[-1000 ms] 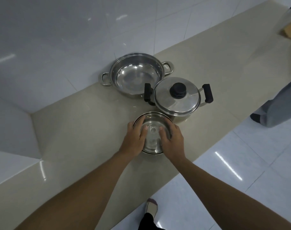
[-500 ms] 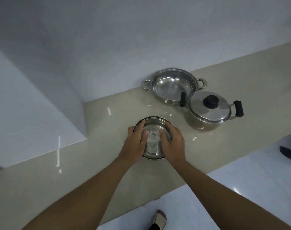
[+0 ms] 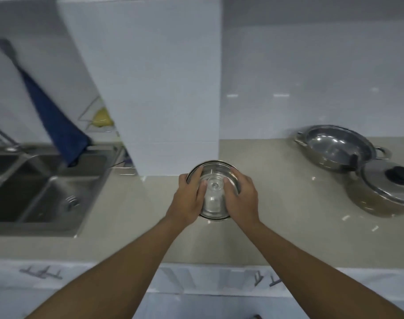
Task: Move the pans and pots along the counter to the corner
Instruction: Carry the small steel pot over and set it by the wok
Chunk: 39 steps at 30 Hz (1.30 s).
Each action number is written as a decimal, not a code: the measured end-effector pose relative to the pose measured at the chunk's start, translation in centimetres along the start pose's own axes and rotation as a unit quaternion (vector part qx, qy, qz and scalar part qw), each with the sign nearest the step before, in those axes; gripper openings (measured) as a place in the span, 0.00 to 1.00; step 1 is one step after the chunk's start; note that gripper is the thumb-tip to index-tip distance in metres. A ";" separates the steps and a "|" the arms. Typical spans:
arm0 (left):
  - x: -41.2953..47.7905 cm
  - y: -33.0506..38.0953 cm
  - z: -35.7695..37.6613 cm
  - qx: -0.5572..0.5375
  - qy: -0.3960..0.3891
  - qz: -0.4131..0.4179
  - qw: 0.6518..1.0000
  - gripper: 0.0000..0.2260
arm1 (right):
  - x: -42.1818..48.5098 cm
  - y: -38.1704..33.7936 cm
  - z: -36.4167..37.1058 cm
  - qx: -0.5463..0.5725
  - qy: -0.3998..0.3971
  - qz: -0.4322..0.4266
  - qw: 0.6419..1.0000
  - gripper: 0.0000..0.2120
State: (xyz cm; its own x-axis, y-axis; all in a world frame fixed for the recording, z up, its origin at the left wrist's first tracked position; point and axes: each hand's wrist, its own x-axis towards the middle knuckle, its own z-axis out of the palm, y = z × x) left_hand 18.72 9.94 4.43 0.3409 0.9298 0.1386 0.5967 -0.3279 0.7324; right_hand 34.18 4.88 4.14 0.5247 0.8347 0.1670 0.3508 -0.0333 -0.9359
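A small steel pot with a glass lid (image 3: pixel 213 174) sits on the beige counter (image 3: pixel 288 222) in front of a white tiled pillar. My left hand (image 3: pixel 189 199) grips its left side and my right hand (image 3: pixel 241 199) grips its right side. Far to the right, an open two-handled steel pan (image 3: pixel 336 147) stands against the wall. Just in front of it is a lidded steel pot (image 3: pixel 387 189) with a black knob, partly cut off by the frame's right edge.
The white tiled pillar (image 3: pixel 164 100) juts out onto the counter right behind the small pot. A steel sink (image 3: pixel 42 192) lies to the left, with a blue cloth (image 3: pixel 56 120) hanging over it. Drawer handles show below the counter's front edge.
Both hands have slid the small pot leftwards along the counter, away from the other two vessels. It is now close to the pillar, and the sink has come into view.
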 end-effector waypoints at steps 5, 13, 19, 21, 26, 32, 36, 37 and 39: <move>-4.0 -4.0 -8.1 0.026 0.059 -0.031 0.997 0.21 | -3.6 -4.7 7.1 0.023 -0.060 -0.031 0.997 0.19; -8.6 -9.1 -17.0 0.022 0.148 -0.101 0.984 0.22 | -6.9 -10.1 16.5 0.032 -0.156 -0.079 0.984 0.19; -9.7 -13.6 -22.5 0.023 0.194 -0.141 0.971 0.20 | -7.9 -13.2 23.8 0.049 -0.223 -0.099 0.969 0.20; -9.7 -15.0 -24.2 0.026 0.211 -0.162 0.964 0.20 | -7.8 -14.1 26.3 0.057 -0.243 -0.108 0.962 0.20; -8.9 -18.5 -28.2 0.041 0.252 -0.187 0.949 0.19 | -6.9 -16.3 32.6 0.068 -0.286 -0.131 0.947 0.21; -8.8 -22.6 -32.5 0.056 0.294 -0.238 0.924 0.21 | -6.8 -18.3 39.6 0.077 -0.355 -0.146 0.920 0.22; -10.3 -25.0 -35.0 0.071 0.320 -0.273 0.904 0.22 | -8.3 -19.6 44.1 0.076 -0.396 -0.157 0.902 0.22; -10.9 -25.6 -35.7 0.072 0.324 -0.282 0.900 0.22 | -9.0 -19.9 45.1 0.080 -0.406 -0.157 0.897 0.22; -12.0 -27.1 -37.4 0.073 0.328 -0.301 0.892 0.22 | -10.3 -20.5 47.3 0.088 -0.423 -0.155 0.888 0.22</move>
State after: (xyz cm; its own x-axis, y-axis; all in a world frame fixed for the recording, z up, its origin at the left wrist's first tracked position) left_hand -28.68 13.94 7.89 -0.5436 0.8268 0.1444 0.6330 0.2909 0.7174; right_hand -15.16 22.95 6.92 -0.3735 0.9054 0.2018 0.2113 0.2948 -0.9319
